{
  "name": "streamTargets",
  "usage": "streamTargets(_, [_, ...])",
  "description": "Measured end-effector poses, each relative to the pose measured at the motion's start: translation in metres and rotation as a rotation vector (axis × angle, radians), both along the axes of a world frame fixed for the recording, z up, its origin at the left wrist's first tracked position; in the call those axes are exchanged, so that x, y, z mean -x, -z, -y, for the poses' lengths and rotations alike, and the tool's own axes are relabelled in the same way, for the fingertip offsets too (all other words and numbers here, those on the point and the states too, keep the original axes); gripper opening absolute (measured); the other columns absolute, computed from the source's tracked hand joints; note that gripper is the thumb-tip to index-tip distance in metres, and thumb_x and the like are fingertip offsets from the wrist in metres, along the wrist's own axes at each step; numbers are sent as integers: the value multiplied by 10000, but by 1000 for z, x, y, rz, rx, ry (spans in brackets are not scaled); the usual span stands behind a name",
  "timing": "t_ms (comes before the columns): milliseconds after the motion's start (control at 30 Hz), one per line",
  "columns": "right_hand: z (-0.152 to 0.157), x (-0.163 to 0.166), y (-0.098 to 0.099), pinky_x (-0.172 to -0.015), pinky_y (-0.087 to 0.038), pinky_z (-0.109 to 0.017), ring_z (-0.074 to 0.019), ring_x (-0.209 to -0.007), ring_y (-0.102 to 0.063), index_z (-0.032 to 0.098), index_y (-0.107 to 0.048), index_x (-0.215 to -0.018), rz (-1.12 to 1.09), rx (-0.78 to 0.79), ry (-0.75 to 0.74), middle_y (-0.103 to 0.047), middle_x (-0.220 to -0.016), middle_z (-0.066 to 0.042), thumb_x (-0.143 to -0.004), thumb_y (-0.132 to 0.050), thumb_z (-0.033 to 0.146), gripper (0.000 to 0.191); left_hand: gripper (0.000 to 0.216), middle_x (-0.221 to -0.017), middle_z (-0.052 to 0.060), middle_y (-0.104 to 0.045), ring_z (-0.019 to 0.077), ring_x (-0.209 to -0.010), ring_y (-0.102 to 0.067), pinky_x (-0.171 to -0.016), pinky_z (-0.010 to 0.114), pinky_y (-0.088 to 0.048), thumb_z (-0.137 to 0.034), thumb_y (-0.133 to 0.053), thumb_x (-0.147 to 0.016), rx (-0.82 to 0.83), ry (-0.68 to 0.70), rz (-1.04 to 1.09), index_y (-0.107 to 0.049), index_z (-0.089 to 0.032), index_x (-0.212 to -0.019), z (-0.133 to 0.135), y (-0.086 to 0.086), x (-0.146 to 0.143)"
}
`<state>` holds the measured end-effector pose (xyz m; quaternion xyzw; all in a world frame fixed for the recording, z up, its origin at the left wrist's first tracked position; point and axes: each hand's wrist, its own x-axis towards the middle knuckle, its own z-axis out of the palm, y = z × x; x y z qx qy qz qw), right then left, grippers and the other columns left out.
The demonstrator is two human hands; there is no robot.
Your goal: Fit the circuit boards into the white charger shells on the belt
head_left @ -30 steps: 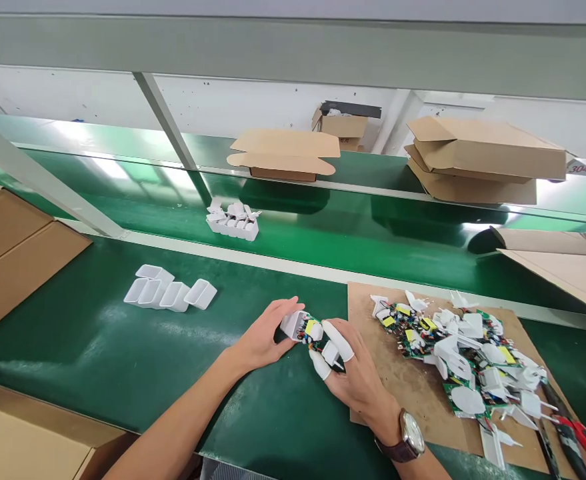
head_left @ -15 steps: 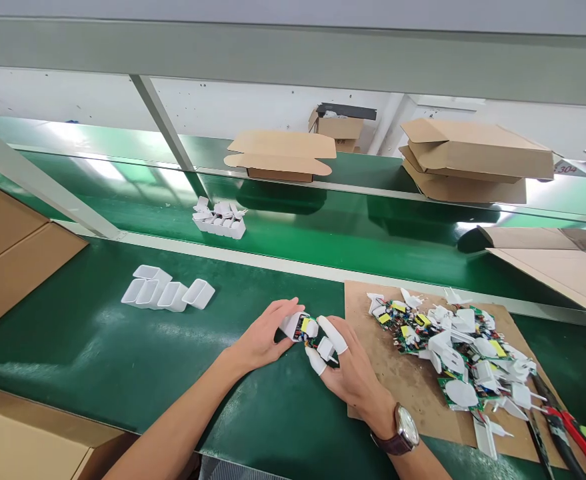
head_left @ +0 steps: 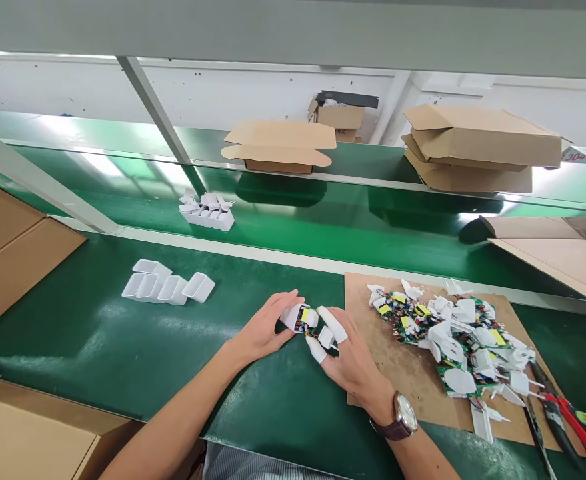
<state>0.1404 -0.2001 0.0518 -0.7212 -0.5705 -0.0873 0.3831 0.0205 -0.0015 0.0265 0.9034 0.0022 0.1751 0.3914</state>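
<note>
My left hand (head_left: 267, 327) is closed around a white plastic case (head_left: 291, 317), pinched between thumb and fingers. A small green circuit board (head_left: 307, 319) with a yellow-marked part sits at the mouth of that case, seemingly partly inside. My right hand (head_left: 355, 367), with white finger covers on thumb and forefinger, grips the board's right end. A white plug piece (head_left: 327, 337) hangs by the board, between the right thumb and forefinger. To the right, a heap of circuit boards with white plug parts (head_left: 457, 347) lies on a cardboard sheet (head_left: 397, 387).
Several white open cases (head_left: 173, 289) stand left on the green table (head_left: 183, 360). A white tray of plug parts (head_left: 207, 217) sits on the green belt (head_left: 293, 233) behind. Red-handled pliers (head_left: 567, 413) lie at right. Cardboard boxes (head_left: 483, 140) rest on the shelf and at the left.
The white tray has shifted left along the belt. The whole view has tilted slightly downward. Both hands keep nearly the same hold on the case and board.
</note>
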Motion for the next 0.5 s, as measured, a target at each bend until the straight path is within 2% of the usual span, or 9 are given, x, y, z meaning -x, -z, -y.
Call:
streamTargets(167, [-1, 0, 0, -864, -624, -497, -306, -1107, -641, 237, -236, -1584, 4, -1, -3, -623, -1201, -154, -984, -582, 174, 695, 693, -1460, 113, -589, 262, -1381, -540, -1168, 481, -470, -196, -650, -938, -4, -8, 11, -332, -300, -1544, 0, 3, -1])
streamTargets(500, [-2, 1, -2, -910, -618, -520, -319, -1162, -627, 219, -238, -1587, 45, 4, -5, -624, -1250, -167, -972, -565, 130, 702, 683, -1447, 109, -603, 263, -1365, -558, -1149, 468, -487, -209, -662, -940, -24, -25, 37, -350, -302, -1541, 0, 1, -1])
